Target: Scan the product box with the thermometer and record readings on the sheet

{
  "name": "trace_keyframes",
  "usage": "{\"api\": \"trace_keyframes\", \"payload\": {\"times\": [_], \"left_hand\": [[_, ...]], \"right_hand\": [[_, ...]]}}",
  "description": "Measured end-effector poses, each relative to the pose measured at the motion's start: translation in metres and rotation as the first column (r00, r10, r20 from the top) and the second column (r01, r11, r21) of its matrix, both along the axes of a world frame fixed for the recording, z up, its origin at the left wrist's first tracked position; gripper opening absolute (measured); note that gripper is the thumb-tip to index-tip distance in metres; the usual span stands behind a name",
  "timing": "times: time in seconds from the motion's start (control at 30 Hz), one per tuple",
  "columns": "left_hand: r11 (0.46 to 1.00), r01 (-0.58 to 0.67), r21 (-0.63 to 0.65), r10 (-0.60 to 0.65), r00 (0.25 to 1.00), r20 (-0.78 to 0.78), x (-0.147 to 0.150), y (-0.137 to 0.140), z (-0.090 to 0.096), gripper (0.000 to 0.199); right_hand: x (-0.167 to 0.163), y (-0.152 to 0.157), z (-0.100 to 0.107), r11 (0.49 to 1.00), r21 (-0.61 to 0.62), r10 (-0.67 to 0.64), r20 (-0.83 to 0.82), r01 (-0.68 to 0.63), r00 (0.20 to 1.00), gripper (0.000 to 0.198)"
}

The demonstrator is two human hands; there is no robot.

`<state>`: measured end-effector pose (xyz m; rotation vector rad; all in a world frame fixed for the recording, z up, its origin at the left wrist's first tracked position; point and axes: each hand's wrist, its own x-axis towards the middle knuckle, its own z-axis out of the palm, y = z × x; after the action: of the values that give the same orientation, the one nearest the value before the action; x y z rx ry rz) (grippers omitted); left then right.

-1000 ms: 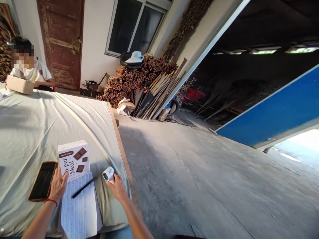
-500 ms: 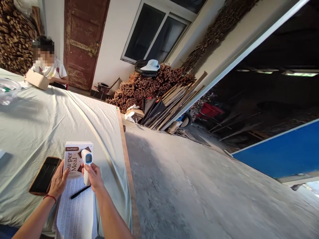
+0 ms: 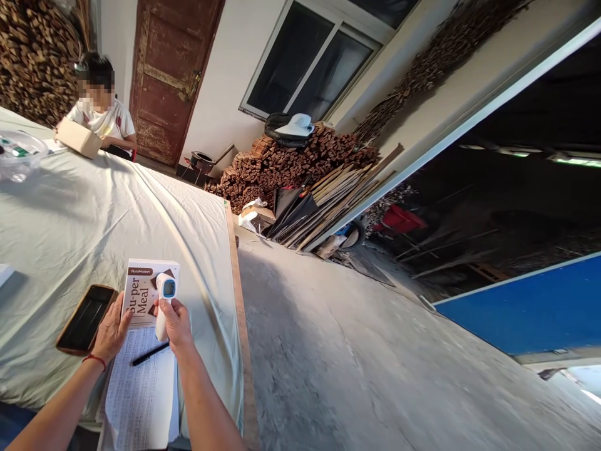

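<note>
1 head-worn camera looks forward and down on 2 nearby hands (image 3: pixel 111 331).

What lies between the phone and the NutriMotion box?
In the head view, the left hand lies between the phone and the NutriMotion box, at the box's left edge.

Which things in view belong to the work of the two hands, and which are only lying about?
In the work:
white thermometer, held in the right hand
box, with the left hand at its side

Apparently just lying about:
phone, beside the left hand
pen, on the papers
hat, at the back
</note>
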<state>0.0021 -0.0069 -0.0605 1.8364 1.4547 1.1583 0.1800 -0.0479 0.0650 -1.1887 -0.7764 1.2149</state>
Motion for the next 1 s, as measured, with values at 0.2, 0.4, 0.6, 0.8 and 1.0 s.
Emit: {"api": "trace_keyframes", "payload": {"times": [0.2, 0.4, 0.6, 0.8, 1.0], "left_hand": [[1.000, -0.014, 0.013, 0.014, 1.000, -0.012, 0.001, 0.000, 0.001, 0.074], [1.000, -0.006, 0.022, 0.007, 1.000, -0.023, 0.002, 0.001, 0.005, 0.080], [1.000, 0.003, 0.019, -0.003, 1.000, -0.022, 0.002, 0.002, 0.009, 0.082], [1.000, 0.024, 0.019, -0.023, 0.999, -0.038, 0.001, 0.003, 0.013, 0.091], [0.996, 0.070, 0.046, -0.068, 0.997, -0.044, 0.004, 0.002, 0.019, 0.098]], "right_hand": [[-0.003, 0.000, -0.001, 1.000, 0.004, -0.016, -0.058, 0.017, 0.998, 0.043], [-0.003, -0.001, 0.002, 1.000, -0.012, 0.000, -0.111, -0.001, 0.994, 0.043], [-0.002, 0.001, 0.004, 1.000, -0.004, 0.001, -0.131, -0.002, 0.991, 0.041], [0.003, -0.002, 0.006, 1.000, -0.004, 0.005, -0.078, -0.006, 0.997, 0.043], [0.069, -0.037, -0.012, 0.992, -0.014, -0.122, 0.243, 0.129, 0.962, 0.039]]}}
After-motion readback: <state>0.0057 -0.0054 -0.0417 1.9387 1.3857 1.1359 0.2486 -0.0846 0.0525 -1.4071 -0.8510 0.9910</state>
